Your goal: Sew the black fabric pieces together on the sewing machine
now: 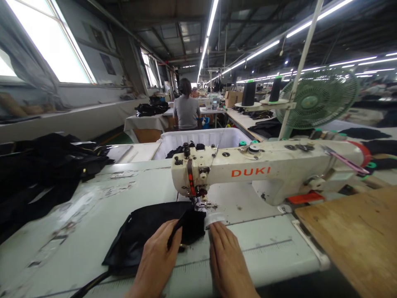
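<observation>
My left hand (159,250) pinches the black fabric piece (139,229) near the tabletop's (151,182) front edge; right hand (228,254) flat, fingers extended, gripping nothing. Sewing machine (229,167) blocks the white bin (214,136) beyond the far edge; black heap (34,178) covers the left.

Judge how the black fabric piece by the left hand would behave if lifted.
The black fabric piece looks floppy: it folds up beside the left hand. It could catch, since its edge reaches the needle area of the sewing machine.
</observation>
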A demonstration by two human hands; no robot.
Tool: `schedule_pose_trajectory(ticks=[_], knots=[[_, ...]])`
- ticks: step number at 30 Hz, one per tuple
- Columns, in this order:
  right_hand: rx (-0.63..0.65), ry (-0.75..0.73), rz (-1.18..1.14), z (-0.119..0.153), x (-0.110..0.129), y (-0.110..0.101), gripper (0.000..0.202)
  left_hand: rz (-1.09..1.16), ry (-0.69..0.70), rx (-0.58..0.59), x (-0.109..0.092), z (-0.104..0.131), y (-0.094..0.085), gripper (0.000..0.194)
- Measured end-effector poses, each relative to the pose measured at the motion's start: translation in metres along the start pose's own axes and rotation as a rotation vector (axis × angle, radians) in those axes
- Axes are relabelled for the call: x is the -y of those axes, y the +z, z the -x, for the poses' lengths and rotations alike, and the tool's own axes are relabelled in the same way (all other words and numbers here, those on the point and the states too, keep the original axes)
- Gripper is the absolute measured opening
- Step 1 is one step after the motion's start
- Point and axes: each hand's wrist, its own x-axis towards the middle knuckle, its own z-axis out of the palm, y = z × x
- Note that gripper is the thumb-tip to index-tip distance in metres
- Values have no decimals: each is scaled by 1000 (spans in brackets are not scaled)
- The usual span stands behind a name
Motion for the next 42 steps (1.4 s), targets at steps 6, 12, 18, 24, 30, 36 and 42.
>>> schedule_pose_trajectory(ticks=[6,12,18,24,30,36,42], knots=[[207,-46,-210,-21,22,6,75,-41,23,-3,-1,-1,1,33],[388,-145,-313,-35,20,-1,46,-99,84,-37,-1,-7,-3,34],[366,-220,-276,-38,21,3,44,-246,342,105,-2,-13,-13,39],[316,-242,-182,-33,23,9,19,-211,586,488,-2,-20,-20,76],[45,-359,-120,-12,17,33,20,-143,513,593,-1,-19,-17,83],[-39,-421,-123,-7,9,45,26,-101,498,642,-16,-31,-28,77],[39,-408,-137,-2,5,54,28,-126,478,708,-22,-39,-35,68]])
